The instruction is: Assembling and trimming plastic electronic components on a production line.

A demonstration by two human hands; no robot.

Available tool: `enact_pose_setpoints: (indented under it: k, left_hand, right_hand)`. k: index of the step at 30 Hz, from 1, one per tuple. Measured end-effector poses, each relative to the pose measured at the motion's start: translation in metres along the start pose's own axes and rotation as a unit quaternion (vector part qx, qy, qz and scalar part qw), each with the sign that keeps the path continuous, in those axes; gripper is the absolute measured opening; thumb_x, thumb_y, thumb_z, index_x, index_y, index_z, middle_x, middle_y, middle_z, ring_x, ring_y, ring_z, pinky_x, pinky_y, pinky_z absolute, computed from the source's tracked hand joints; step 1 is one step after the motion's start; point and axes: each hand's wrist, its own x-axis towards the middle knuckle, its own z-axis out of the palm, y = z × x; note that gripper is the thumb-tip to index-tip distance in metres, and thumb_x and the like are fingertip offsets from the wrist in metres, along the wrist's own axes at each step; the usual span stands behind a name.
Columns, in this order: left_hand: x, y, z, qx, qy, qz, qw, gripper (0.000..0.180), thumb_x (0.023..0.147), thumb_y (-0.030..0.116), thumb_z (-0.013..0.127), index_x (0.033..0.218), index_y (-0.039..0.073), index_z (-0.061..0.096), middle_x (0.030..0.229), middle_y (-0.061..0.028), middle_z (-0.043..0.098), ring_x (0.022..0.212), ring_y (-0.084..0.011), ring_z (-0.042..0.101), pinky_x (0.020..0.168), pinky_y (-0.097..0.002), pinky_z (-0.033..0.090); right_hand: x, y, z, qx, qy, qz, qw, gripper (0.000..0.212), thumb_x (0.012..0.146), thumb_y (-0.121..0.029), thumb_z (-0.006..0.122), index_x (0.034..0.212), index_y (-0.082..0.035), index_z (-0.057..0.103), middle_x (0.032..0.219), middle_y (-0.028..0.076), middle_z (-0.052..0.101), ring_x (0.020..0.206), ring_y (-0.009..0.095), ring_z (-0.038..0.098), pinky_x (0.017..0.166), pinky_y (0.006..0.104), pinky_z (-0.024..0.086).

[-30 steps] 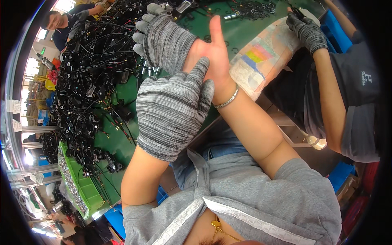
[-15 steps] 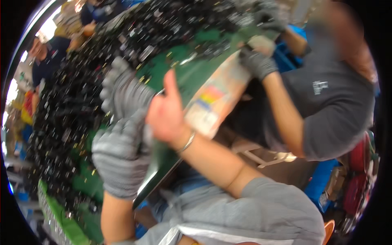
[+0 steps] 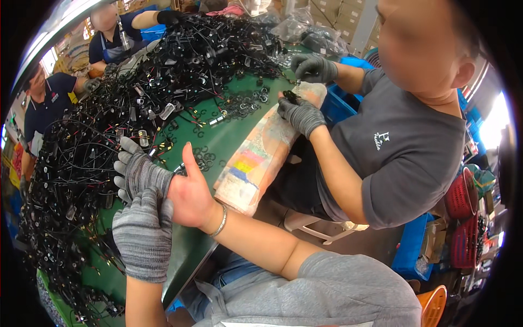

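My left hand (image 3: 143,234) wears a grey knitted glove and is closed on the cuff of a second grey knitted glove (image 3: 143,172). That glove sits over the fingers of my right hand (image 3: 190,195). My right palm and upright thumb are bare, and a bangle (image 3: 220,220) circles the wrist. The fingers in the glove point away toward the heap, apart and holding nothing visible. Both hands are above the near edge of the green table (image 3: 185,248). Below and beyond them lies a tangled heap of black cables with small parts (image 3: 81,158).
At the right a co-worker with gloved hands (image 3: 303,114) holds a small black part above a long wrapped pad (image 3: 261,158). Small black rings (image 3: 202,158) lie on the table. Two more people stand at the far left. Blue bins (image 3: 411,248) and red baskets (image 3: 463,196) stand at the right.
The view has steadied and shifted, so the heap and co-worker show more sharply. My hands appear slightly lower and farther left. My left hand still grips the glove on my right fingers.
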Motion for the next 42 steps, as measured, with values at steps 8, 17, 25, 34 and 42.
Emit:
enact_pose_setpoints:
  k: [8,17,25,34,42]
  left_hand:
    - [-0.010,-0.029,0.019,-0.264,-0.012,-0.066,0.962,0.034,0.090,0.020,0.062,0.114,-0.003,0.058,0.087,-0.0203,0.065,0.079,-0.0333,0.065,0.075,-0.0377,0.052]
    - [-0.018,-0.028,0.000,-0.464,-0.022,-0.206,0.861,0.020,0.090,0.012,0.063,0.103,-0.002,0.061,0.086,-0.0055,0.064,0.077,-0.0122,0.059,0.073,-0.0259,0.050]
    - [-0.033,-0.009,-0.013,-0.437,0.044,-0.099,0.893,0.042,0.084,-0.001,0.068,0.124,0.002,0.055,0.108,-0.0082,0.066,0.095,-0.0134,0.062,0.088,-0.0279,0.049]
    - [-0.014,-0.012,-0.022,-0.802,-0.012,-0.009,0.597,0.027,0.098,0.034,0.047,0.085,0.011,0.051,0.067,-0.0004,0.049,0.054,-0.0129,0.048,0.049,-0.0258,0.041]
    - [0.002,-0.019,-0.024,-0.933,-0.008,-0.063,0.353,0.033,0.100,0.031,0.041,0.073,0.014,0.047,0.060,0.0023,0.047,0.051,-0.0090,0.044,0.050,-0.0248,0.039]
  right_hand:
    - [0.001,0.004,-0.016,-0.087,0.033,-0.009,0.996,0.100,0.083,-0.079,0.018,0.150,-0.005,0.015,0.147,0.011,0.037,0.134,0.026,0.036,0.114,0.0409,0.023]
    - [0.001,0.014,-0.009,-0.062,0.054,0.008,0.997,0.103,0.084,-0.078,0.021,0.149,0.001,0.011,0.150,0.017,0.029,0.139,0.031,0.028,0.117,0.0411,0.017]
    - [-0.003,0.002,0.023,-0.106,-0.041,0.037,0.993,0.101,0.083,-0.079,0.025,0.151,-0.007,0.006,0.153,0.011,0.024,0.140,0.027,0.025,0.117,0.0406,0.017]
    - [-0.004,0.006,0.039,-0.116,0.102,-0.006,0.988,0.094,0.086,-0.075,0.026,0.150,-0.007,0.015,0.149,0.011,0.033,0.137,0.023,0.032,0.117,0.0404,0.019]
    - [0.004,-0.006,0.002,0.017,0.092,-0.082,0.992,0.071,0.094,-0.055,0.026,0.141,-0.004,0.038,0.141,0.015,0.044,0.133,0.028,0.039,0.115,0.0456,0.023]
